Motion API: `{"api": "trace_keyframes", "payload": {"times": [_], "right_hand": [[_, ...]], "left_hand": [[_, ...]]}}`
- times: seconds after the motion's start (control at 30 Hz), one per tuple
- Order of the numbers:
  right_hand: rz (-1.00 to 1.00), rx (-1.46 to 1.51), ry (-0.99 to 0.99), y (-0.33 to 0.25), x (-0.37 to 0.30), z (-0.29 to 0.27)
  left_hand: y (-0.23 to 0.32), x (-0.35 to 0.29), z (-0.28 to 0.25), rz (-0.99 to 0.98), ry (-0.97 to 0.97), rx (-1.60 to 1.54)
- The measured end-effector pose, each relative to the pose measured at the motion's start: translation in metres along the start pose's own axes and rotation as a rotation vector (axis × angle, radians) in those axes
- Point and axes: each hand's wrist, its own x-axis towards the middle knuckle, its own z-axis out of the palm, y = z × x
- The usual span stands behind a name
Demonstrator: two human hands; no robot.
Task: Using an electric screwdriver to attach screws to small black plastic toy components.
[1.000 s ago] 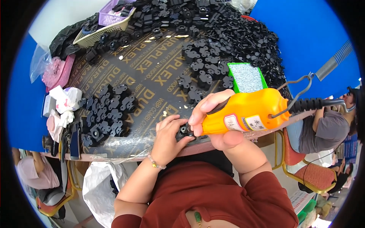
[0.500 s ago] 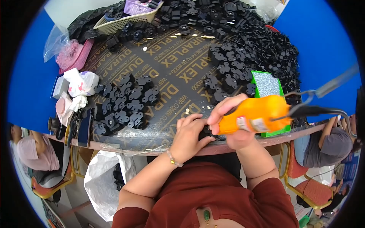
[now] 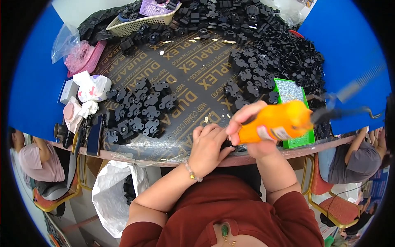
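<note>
An orange electric screwdriver (image 3: 284,119) is gripped in my right hand (image 3: 261,149), its fingers wrapped round the front end. The tool lies tilted, its tip end toward my left hand (image 3: 207,150). Under and between the left fingers and thumb is a small black plastic part (image 3: 227,143) at the table's near edge, mostly hidden by both hands. The screwdriver's bit cannot be seen. Just beyond the tool stands a green tray (image 3: 299,142) holding many small silvery screws (image 3: 290,88).
Black assembled parts (image 3: 142,107) cluster on the left; more (image 3: 255,74) lie right of centre. Loose black pieces (image 3: 300,57) heap at the far right. A phone (image 3: 94,135), tissues (image 3: 92,88) and a pink basket (image 3: 94,57) line the left edge. A coiled spring (image 3: 362,82) hangs right.
The whole view has shifted slightly. Both hands keep nearly the same pose at the black part, and the cable and spring behind the screwdriver have swung a little.
</note>
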Motion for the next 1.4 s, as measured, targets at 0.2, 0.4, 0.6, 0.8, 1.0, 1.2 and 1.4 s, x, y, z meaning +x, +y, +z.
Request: {"api": "trace_keyframes", "payload": {"times": [0.2, 0.4, 0.6, 0.8, 1.0, 1.2, 1.4], "right_hand": [[-0.387, 0.014, 0.04, -0.042, -0.005, -0.026], [-0.338, -0.201, 0.31, -0.056, -0.04, -0.07], [-0.388, -0.28, 0.351, -0.07, -0.053, -0.081], [-0.411, -0.346, 0.435, -0.083, -0.074, -0.106], [-0.354, -0.39, 0.603, -0.093, -0.077, -0.133], [-0.349, -0.554, 0.645, -0.079, -0.081, -0.155], [-0.33, -0.562, 0.612, -0.076, -0.083, -0.16]], "left_hand": [[-0.017, -0.006, -0.042, -0.135, 0.172, 0.443], [-0.033, 0.011, -0.076, -0.214, 0.217, 0.566], [-0.014, 0.086, -0.031, 0.159, -0.086, 0.31], [-0.033, 0.117, 0.001, 0.217, -0.351, 0.176], [-0.013, 0.107, 0.006, 0.167, -0.137, 0.303], [0.024, 0.071, -0.013, 0.219, -0.089, 0.442], [0.014, 0.029, 0.006, 0.018, -0.095, 0.227]]}}
